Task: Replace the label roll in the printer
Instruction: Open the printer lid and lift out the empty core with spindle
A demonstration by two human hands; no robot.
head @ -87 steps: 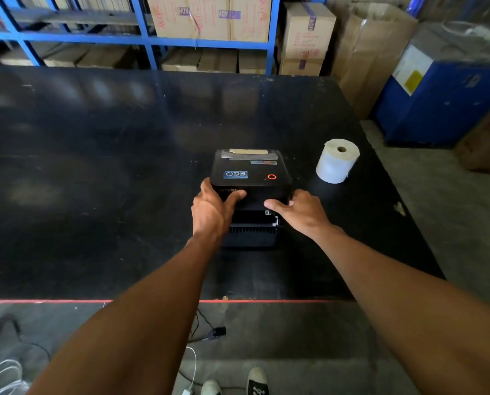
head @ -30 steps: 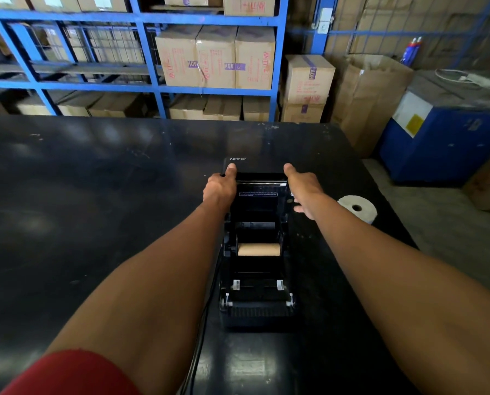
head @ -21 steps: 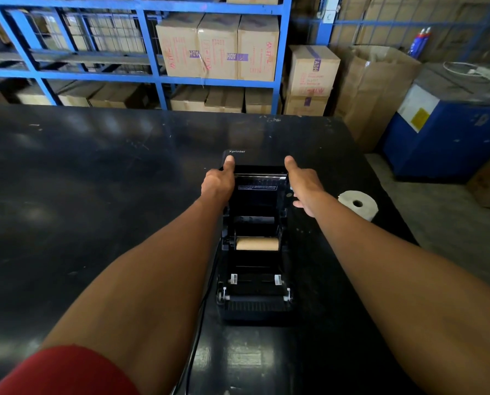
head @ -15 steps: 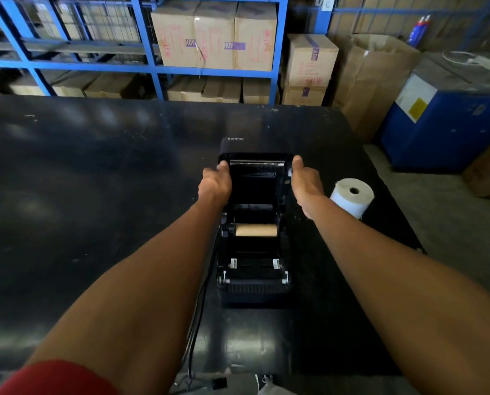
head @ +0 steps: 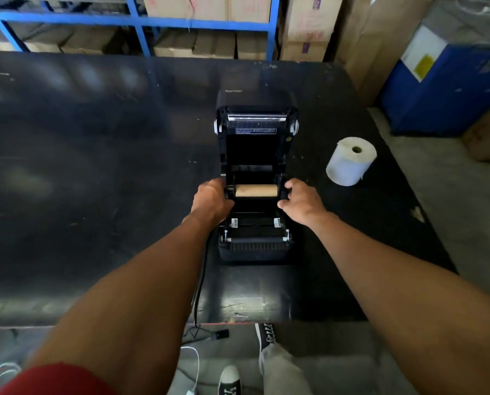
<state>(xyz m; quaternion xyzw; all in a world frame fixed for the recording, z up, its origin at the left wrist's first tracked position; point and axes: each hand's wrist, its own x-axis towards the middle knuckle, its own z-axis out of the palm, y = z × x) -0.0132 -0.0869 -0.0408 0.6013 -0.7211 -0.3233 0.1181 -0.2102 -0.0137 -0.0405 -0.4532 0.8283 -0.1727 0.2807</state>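
The black label printer point(head: 255, 249) stands on the black table point(head: 95, 166) with its lid point(head: 255, 124) tipped up and back. Inside, an empty brown cardboard core point(head: 255, 191) sits between the two roll holders. My left hand point(head: 209, 202) is curled on the left holder at the core's end. On the opposite end, my right hand point(head: 302, 203) is curled on the right holder. A full white label roll point(head: 350, 162) stands on end on the table, to the right of the printer and apart from it.
A black cable point(head: 200, 283) runs from the printer's left side over the table's near edge to the floor. Blue shelving point(head: 198, 22) with cartons stands behind the table. A blue machine point(head: 449, 89) and cardboard boxes stand at the right.
The lid, shut at first, now stands open. Both hands have left its top edge and come down to the two ends of the empty core.
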